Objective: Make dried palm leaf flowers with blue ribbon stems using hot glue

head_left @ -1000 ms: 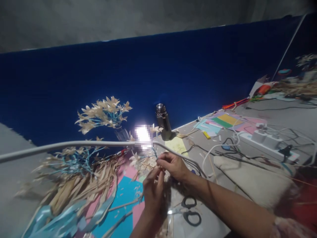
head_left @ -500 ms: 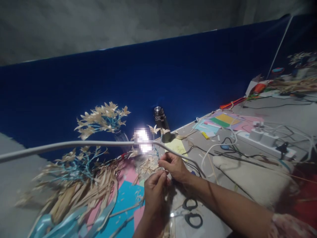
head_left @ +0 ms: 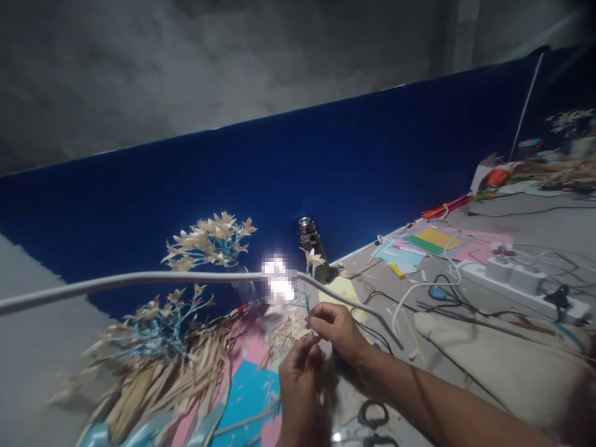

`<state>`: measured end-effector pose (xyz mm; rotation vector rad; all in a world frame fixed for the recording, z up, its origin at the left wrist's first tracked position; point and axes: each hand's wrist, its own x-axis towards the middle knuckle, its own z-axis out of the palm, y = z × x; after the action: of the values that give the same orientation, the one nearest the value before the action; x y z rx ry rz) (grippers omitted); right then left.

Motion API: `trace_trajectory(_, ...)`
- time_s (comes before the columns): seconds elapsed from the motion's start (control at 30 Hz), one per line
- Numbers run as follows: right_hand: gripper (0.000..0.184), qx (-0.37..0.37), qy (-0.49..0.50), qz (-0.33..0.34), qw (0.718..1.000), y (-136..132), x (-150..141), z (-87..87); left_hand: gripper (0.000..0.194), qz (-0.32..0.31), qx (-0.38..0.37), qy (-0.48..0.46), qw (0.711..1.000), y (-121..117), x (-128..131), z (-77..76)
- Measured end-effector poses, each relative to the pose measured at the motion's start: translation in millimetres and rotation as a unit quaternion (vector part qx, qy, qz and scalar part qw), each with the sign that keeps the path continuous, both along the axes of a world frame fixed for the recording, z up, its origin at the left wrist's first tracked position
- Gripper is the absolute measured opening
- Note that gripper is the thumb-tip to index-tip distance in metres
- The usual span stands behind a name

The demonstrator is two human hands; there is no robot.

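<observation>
My right hand (head_left: pixel 338 326) pinches the thin blue-wrapped stem of an upright artificial flower (head_left: pixel 314 261) with pale cream petals. Just below, my left hand (head_left: pixel 300 369) is closed with thumb and finger together at the stem's lower end; what lies inside its grip is mostly hidden. Dark-handled scissors (head_left: pixel 373 415) lie under my right forearm, cut off by the bottom edge. Beyond my hands is a heap of pale scraps (head_left: pixel 291 329). To the left, a bunch of similar cream flowers (head_left: pixel 209 242) stands in a clear vase, and more blue-stemmed flowers (head_left: pixel 158 332) lie over dried husks (head_left: pixel 153 388).
A white cable-like arm (head_left: pixel 139 280) crosses in front, with a bright lamp at its middle. Behind stand a dark thermos (head_left: pixel 316 251) and a blue partition (head_left: pixel 279 167). Coloured paper (head_left: pixel 431 239), a power strip (head_left: pixel 526 288) and a cream cloth bag (head_left: pixel 498 366) lie to the right.
The view has tilted up and shifted left, so the scissors sit lower in it. The flower in my hands has turned, with its head now upright before the thermos.
</observation>
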<state>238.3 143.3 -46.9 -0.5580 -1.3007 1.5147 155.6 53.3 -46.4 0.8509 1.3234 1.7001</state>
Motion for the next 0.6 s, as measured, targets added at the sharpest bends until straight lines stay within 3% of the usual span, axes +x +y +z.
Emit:
trace_trajectory(0.13,0.023,0.027,0.002,0.028,0.999,1,-2,0.1,0.031,0.006,0.022,0.042,0.999,3,-5,-3.6)
trace_trajectory(0.27,0.016,0.05,-0.032,0.018,0.998,0,-2,0.0,0.034,0.01,0.012,-0.026,1.0,4,-4,-8.8)
trace_trajectory(0.37,0.013,0.115,-0.043,0.007,0.992,-1,-1,-0.8,0.038,0.03,0.021,-0.078,0.996,6,-6,-15.7)
trace_trajectory(0.6,0.011,0.171,-0.091,-0.029,0.981,1,-1,-5.7,0.044,0.07,0.002,-0.101,0.992,11,-11,-22.6)
